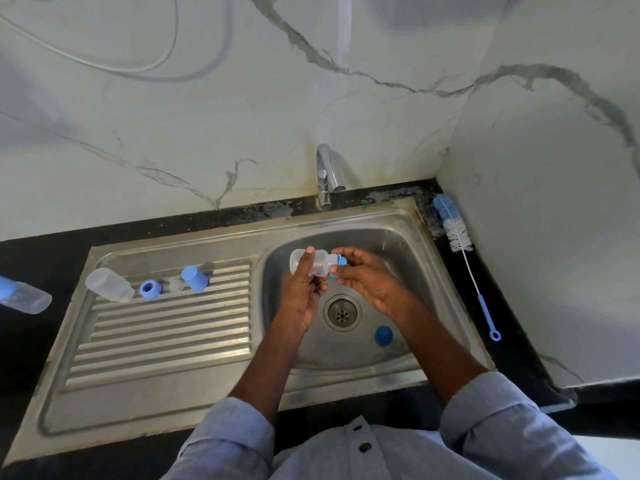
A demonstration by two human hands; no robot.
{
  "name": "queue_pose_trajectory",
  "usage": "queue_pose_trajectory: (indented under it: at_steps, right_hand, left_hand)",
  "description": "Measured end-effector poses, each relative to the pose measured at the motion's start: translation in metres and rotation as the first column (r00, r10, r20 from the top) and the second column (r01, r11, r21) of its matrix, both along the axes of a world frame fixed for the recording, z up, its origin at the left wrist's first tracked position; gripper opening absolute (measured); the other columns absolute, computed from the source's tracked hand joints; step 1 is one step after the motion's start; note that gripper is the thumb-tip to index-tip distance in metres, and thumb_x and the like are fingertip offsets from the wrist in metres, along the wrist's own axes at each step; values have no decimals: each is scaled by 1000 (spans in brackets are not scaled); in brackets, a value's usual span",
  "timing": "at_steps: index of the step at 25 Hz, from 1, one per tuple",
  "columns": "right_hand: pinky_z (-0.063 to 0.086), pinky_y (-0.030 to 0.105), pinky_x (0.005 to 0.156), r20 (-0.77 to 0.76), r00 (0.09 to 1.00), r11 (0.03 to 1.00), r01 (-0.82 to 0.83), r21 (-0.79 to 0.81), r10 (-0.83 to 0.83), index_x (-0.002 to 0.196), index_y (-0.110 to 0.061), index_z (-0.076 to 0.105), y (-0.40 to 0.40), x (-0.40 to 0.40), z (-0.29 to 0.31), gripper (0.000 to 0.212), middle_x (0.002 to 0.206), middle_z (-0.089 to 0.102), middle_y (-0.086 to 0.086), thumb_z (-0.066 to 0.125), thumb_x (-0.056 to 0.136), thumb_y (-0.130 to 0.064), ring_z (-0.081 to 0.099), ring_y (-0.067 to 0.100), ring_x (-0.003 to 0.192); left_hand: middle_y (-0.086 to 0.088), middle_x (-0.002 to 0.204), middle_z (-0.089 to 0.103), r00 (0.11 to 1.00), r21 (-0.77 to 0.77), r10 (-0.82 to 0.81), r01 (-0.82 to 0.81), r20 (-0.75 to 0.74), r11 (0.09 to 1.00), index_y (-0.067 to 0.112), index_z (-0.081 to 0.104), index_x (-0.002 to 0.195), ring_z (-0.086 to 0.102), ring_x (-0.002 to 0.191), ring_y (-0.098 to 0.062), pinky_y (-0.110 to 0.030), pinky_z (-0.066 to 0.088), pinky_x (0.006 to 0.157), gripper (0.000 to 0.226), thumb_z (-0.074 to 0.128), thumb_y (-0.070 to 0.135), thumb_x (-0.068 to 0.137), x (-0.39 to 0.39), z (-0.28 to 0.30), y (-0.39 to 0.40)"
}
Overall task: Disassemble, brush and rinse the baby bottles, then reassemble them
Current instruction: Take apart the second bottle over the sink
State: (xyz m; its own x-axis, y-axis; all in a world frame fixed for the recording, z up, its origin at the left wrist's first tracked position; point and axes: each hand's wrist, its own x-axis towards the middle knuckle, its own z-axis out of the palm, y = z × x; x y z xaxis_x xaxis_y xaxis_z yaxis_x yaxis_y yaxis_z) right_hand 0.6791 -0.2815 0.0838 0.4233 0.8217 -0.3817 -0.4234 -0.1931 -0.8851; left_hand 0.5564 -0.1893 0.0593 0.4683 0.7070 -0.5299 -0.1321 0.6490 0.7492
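Observation:
Over the sink basin [398, 244] I hold a small clear baby bottle [320, 263] lying sideways. My left hand [301, 289] grips its body. My right hand [367, 277] pinches the blue collar ring [341, 260] at its neck. A blue cap [383, 335] lies in the basin near the drain. On the drainboard lie a clear bottle body [109, 284], a blue ring [150, 289], a clear teat [176, 285] and a blue cap [195, 278]. Another capped bottle [20, 295] lies on the counter at far left.
A blue and white bottle brush [460, 251] lies on the black counter to the right of the sink. The chrome tap [327, 174] stands behind the basin and no water shows from it. Marble walls close in behind and on the right.

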Motion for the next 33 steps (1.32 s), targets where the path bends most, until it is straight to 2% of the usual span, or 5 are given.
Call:
queue_pose_trajectory:
  at_steps: [9, 18, 26, 28, 33]
  right_hand:
    - [53, 25, 59, -48, 997, 922, 43, -385, -66, 105, -16, 68, -12, -9, -42, 29, 97, 77, 9, 74, 93, -42, 75, 19, 74]
    - [48, 25, 56, -29, 1000, 838, -9, -545, -8, 102, -15, 67, -25, -33, -75, 17, 98, 70, 11, 79, 91, -19, 68, 20, 72]
    - [49, 29, 60, -30, 991, 814, 88, -575, -128, 126, -7, 65, -18, -31, -79, 29, 108, 64, 22, 53, 100, 0, 66, 30, 78]
    - [52, 29, 60, -16, 986, 826, 132, -548, -168, 122, -5, 68, -18, -23, -76, 31, 107, 65, 22, 49, 98, 4, 68, 32, 83]
    - [62, 33, 72, 100, 980, 882, 199, -427, -172, 92, -9, 76, -16, -6, -62, 28, 96, 72, 16, 57, 92, 11, 72, 28, 84]
  left_hand:
    - [-20, 111, 69, 892, -13, 6, -13, -452, 1000, -1, 60, 127, 66, 88, -31, -29, 49, 54, 61, 86, 31, 82, -26, -50, 3]
    - [-22, 119, 62, 613, -107, -306, 340, -728, 934, -4, 54, 131, 69, 102, -42, -53, 63, 82, 50, 70, 30, 98, -50, -90, 0]
    - [-24, 139, 60, 394, -47, -249, 454, -885, 890, -6, 52, 139, 59, 127, -40, -40, 50, 100, 63, 66, 38, 96, -50, -83, -2]
    - [-26, 132, 63, 423, 32, -180, 449, -888, 893, -5, 59, 131, 62, 122, -42, -40, 51, 100, 55, 62, 39, 98, -37, -74, 1]
    - [-20, 86, 74, 815, 21, -386, 437, -432, 899, 4, 72, 95, 69, 73, -27, -36, 60, 71, 42, 68, 46, 96, 0, -44, -9]
